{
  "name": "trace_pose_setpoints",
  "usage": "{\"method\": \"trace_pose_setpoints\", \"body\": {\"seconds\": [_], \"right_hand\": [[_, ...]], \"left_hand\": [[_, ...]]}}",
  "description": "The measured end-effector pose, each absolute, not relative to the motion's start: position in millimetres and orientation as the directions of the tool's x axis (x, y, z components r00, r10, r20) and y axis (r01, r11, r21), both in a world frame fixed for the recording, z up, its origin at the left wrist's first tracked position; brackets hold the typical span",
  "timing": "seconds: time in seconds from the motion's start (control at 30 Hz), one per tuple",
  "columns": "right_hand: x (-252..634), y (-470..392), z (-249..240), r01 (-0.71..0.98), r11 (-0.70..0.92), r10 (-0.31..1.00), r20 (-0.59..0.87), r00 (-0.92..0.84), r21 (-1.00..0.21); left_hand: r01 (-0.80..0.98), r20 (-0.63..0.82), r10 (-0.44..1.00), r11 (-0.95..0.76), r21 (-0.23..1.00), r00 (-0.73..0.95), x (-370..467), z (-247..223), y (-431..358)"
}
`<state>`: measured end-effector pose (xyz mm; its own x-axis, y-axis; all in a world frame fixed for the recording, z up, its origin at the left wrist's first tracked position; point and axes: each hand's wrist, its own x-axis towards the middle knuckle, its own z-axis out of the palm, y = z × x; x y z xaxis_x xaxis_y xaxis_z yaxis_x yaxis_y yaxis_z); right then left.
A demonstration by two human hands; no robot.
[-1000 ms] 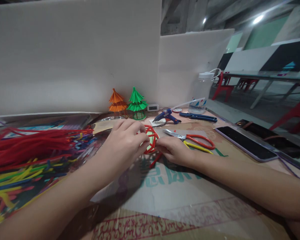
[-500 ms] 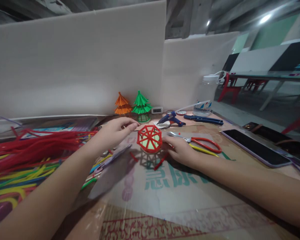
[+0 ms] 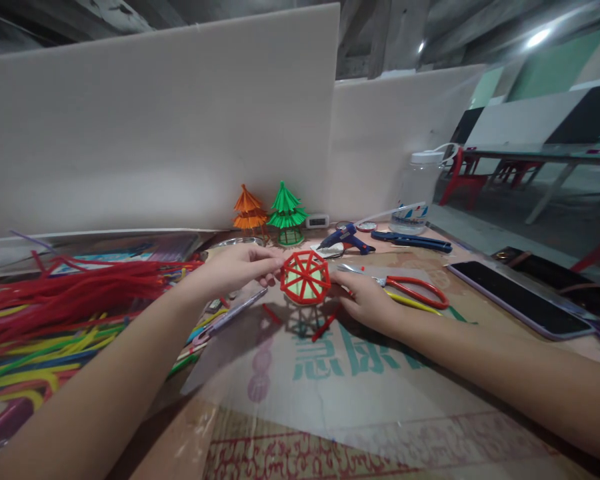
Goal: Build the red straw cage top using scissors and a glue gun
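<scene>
Between my two hands is a small model pavilion [image 3: 305, 277]. Its top is an eight-sided red pipe-cleaner frame with spokes over a pale green panel, and thin legs show below. My left hand [image 3: 253, 268] has thumb and fingers closed at the model's left rim. On the opposite side, my right hand [image 3: 363, 295] grips the right rim, its fingertips partly hidden. Short red pipe-cleaner pieces [image 3: 325, 325] lie in front of the model. Beside my left wrist is a pen-like stick [image 3: 240, 307].
Red pipe cleaners [image 3: 100, 283] and coloured strips lie at left. Orange [image 3: 250, 208] and green pagoda models [image 3: 286, 212] stand behind. A blue glue gun [image 3: 345, 239], red-and-yellow-handled pliers [image 3: 415, 291], a phone [image 3: 520, 298] and a clear bottle [image 3: 415, 190] are at right.
My left hand has come in from above and left of the model to its left rim. My right hand stays on the right side. The view has shifted slightly.
</scene>
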<state>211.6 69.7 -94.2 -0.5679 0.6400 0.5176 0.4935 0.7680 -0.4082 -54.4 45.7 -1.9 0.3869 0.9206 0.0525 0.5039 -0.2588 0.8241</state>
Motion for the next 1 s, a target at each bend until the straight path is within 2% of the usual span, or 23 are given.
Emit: {"method": "trace_pose_setpoints", "body": {"seconds": [0.13,0.4,0.5,0.6,0.63,0.7,0.73,0.8,0.87,1.0], "right_hand": [[212.1,69.3,-94.4,0.494,0.775,0.632,0.520,-0.575,-0.394],[211.8,69.9,-95.3,0.481,0.771,0.637,0.507,-0.581,-0.418],[211.5,69.5,-95.5,0.487,0.770,0.638,0.510,-0.577,-0.411],[211.1,69.4,-95.7,0.484,0.771,0.637,0.512,-0.576,-0.415],[211.0,69.5,-95.7,0.485,0.772,0.635,0.513,-0.578,-0.410],[210.7,69.8,-95.6,0.482,0.780,0.626,0.517,-0.584,-0.399],[210.7,70.0,-95.6,0.476,0.786,0.618,0.520,-0.589,-0.395],[210.7,70.2,-95.6,0.453,0.801,0.598,0.531,-0.600,-0.390],[211.0,70.2,-95.9,0.426,0.821,0.570,0.543,-0.616,-0.379],[212.1,70.0,-97.1,0.424,0.850,0.527,0.548,-0.650,-0.314]], "left_hand": [[0.501,0.026,0.917,-0.241,0.831,0.398,-52.3,-0.6,44.2],[0.523,0.083,0.903,-0.317,0.791,0.422,-48.0,0.7,40.8],[0.523,0.047,0.899,-0.295,0.800,0.436,-53.4,3.9,40.8],[0.549,0.088,0.926,-0.293,0.783,0.368,-58.3,9.0,37.2],[0.589,0.166,0.931,-0.337,0.734,0.324,-58.0,10.5,34.6],[0.695,0.386,0.872,-0.477,0.537,0.301,-53.2,11.8,27.6],[0.731,0.478,0.809,-0.549,0.406,0.342,-48.7,11.4,23.5],[0.735,0.559,0.692,-0.648,0.201,0.457,-36.9,8.2,15.0],[0.721,0.583,0.629,-0.685,0.103,0.515,-24.6,2.7,8.2],[0.689,0.635,0.530,-0.725,-0.005,0.562,-10.2,-7.2,3.3]]}}
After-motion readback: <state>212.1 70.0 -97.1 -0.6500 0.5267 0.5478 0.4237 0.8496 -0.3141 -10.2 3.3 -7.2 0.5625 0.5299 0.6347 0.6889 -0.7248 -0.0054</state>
